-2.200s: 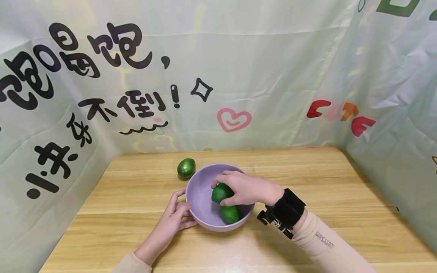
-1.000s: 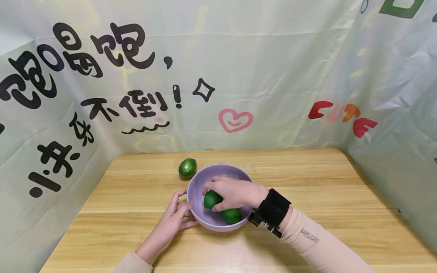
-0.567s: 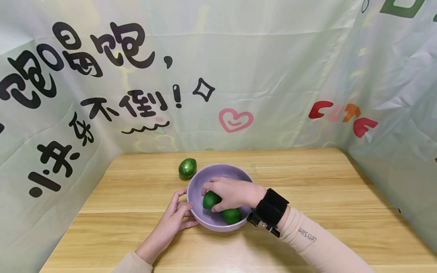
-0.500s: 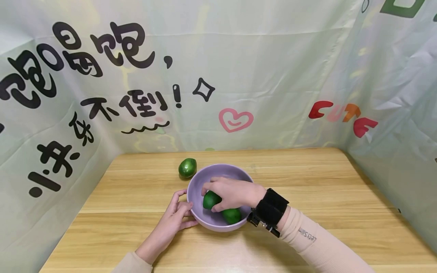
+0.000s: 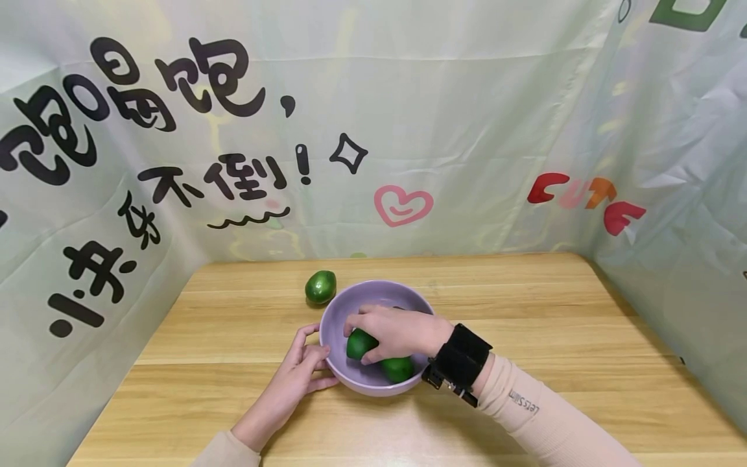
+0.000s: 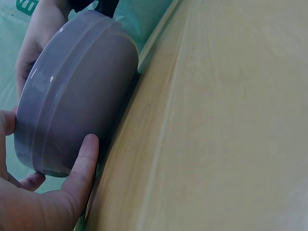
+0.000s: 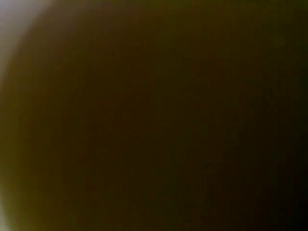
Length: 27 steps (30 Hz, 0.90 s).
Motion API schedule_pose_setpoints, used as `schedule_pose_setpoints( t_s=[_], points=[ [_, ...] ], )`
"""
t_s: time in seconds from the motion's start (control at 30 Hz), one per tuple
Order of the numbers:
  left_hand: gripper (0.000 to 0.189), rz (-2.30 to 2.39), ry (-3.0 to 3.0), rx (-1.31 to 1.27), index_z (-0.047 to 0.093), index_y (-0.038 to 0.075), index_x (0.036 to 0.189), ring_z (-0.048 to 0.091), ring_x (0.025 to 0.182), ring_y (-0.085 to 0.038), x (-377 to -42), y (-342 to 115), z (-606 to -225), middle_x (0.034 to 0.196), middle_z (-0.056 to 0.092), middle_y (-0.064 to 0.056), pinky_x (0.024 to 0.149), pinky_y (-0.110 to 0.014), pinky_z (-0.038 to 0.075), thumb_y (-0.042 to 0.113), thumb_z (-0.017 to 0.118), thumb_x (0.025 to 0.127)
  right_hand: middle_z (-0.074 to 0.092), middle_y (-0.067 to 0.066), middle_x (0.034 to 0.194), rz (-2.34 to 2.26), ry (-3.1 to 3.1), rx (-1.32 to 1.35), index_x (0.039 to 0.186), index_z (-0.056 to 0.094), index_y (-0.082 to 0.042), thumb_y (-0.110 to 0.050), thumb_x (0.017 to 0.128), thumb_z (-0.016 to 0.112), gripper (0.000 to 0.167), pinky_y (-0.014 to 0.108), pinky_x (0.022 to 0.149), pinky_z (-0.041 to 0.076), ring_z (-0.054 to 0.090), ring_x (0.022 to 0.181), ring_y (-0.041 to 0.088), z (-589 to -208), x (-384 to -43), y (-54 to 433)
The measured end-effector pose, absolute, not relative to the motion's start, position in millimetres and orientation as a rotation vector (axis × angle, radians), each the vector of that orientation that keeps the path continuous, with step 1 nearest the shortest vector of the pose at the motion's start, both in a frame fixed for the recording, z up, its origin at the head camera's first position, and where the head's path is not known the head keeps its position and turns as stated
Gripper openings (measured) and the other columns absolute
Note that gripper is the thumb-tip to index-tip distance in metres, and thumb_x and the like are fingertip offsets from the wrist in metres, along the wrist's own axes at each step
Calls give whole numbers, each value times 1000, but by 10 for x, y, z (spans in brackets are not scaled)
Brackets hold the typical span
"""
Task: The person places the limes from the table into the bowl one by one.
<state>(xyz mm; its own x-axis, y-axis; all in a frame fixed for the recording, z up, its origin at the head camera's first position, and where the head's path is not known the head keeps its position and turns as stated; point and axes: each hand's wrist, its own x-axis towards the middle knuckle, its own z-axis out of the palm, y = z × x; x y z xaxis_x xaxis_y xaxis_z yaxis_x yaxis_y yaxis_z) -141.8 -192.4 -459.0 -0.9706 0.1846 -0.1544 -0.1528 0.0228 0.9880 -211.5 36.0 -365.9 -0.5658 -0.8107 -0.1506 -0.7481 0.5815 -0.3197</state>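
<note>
In the head view a purple bowl stands on the wooden table. My left hand holds the bowl's left side, its fingers spread along the wall. In the left wrist view fingers of the left hand touch the outside of the bowl. Reaching into the bowl from the right, my right hand grips a dark green, avocado-like fruit. A second green fruit lies in the bowl beneath that hand, partly covered. The right wrist view is dark and blurred, showing nothing distinct.
A third glossy green fruit lies on the table, behind and left of the bowl. Printed cloth hangs along the back and both sides. A black strap with a small camera is on the right wrist.
Since the earliest frame, my right hand has moved left and slightly down inside the bowl with the gripped fruit. In the last half second it hardly moves. The left hand stays on the bowl.
</note>
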Motion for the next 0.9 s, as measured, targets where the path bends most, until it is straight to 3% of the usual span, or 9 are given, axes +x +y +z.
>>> schedule_pose_setpoints(
  t_s=[0.9],
  points=[
    [51,2039,2053,63,32,22,159,72,114,-28,-1422,-1932,-4605,141,56,-29,99,-47,67,28,52,113,68,3,126,-255,2528,-1318,134,66,-18,-31,94,85,46,18,89,55,64,104,8,-3750,-2108,337]
  ],
)
